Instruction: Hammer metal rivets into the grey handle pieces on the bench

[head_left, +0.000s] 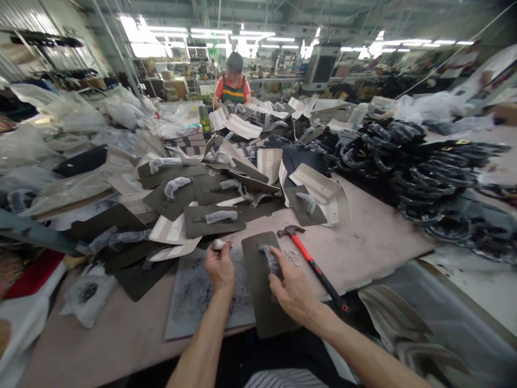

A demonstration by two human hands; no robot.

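My left hand (219,265) is closed around a small pale piece (217,244) held over a worn grey work mat (189,296). My right hand (291,288) rests on a dark olive panel (262,291) lying in front of me, its fingers curled on a small plastic-wrapped fitting (269,254) on that panel. A hammer (313,264) with a red and black handle lies just right of the panel, its head pointing away from me. A few small metal bits (292,256) lie between panel and hammer.
Several dark and cream panels with wrapped fittings are heaped across the table (363,242). Coiled black straps (424,167) pile up at the right, clear plastic bags (60,129) at the left. A person (233,81) in red and green works at the far end.
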